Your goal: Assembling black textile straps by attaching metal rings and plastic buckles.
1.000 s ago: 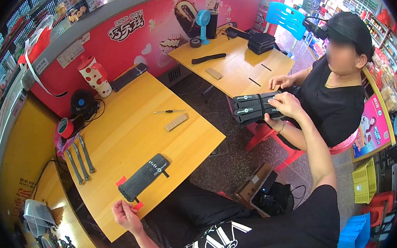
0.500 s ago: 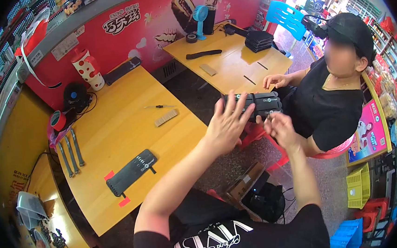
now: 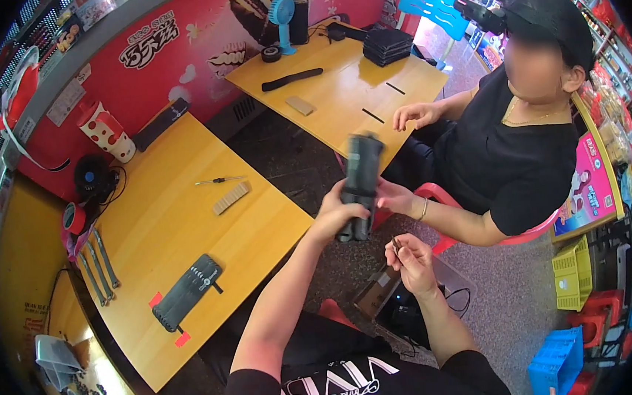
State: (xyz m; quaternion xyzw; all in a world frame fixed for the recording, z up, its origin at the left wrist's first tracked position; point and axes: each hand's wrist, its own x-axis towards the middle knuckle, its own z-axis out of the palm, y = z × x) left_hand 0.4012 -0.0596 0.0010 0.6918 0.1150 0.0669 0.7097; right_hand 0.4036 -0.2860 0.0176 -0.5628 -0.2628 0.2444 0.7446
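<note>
From the left hand [image 3: 336, 217], an open lane runs toward 9 o'clock over bare wood of the near table [image 3: 266, 229], between the flat black pouch [image 3: 187, 293] at 8 o'clock and the cardboard block [image 3: 231, 198] near 10, while a gap over the floor [image 3: 275, 145] opens at 11. The black bundle [image 3: 362, 175] in its grip blocks 1 o'clock, the co-worker's near hand [image 3: 398, 197] crowds it at 3, and their other hand [image 3: 415, 115] is farther out between 1 and 2. The right hand [image 3: 412, 260] bars 4 o'clock, just beyond a clear gap.
</note>
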